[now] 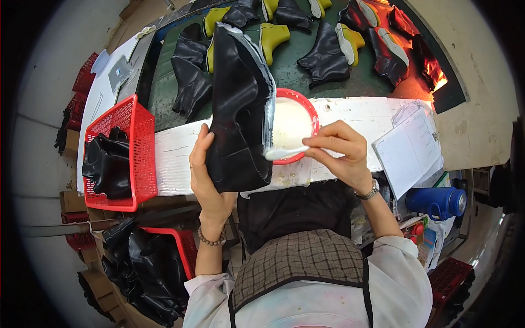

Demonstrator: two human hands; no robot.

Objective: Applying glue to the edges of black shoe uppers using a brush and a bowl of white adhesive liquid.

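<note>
My left hand point(205, 169) is closed round the lower left side of a black leather boot upper point(235, 104), which it holds up over the white bench. A white, glue-like coating runs down the upper's right edge. Between the fingertips of my right hand point(343, 153) is a thin white brush point(287, 153), its head touching the lower part of that coated edge. Behind the brush stands a red bowl point(314, 112) with creamy white liquid in it, partly hidden by the upper.
A red basket point(134, 158) of black uppers stands left. Across the green conveyor belt point(240, 82) lie black uppers and yellow shoe lasts point(273, 38), near a glowing heater at far right. A notebook point(407, 147) and a blue flask point(435, 202) are right; more black uppers point(156, 268) lie below left.
</note>
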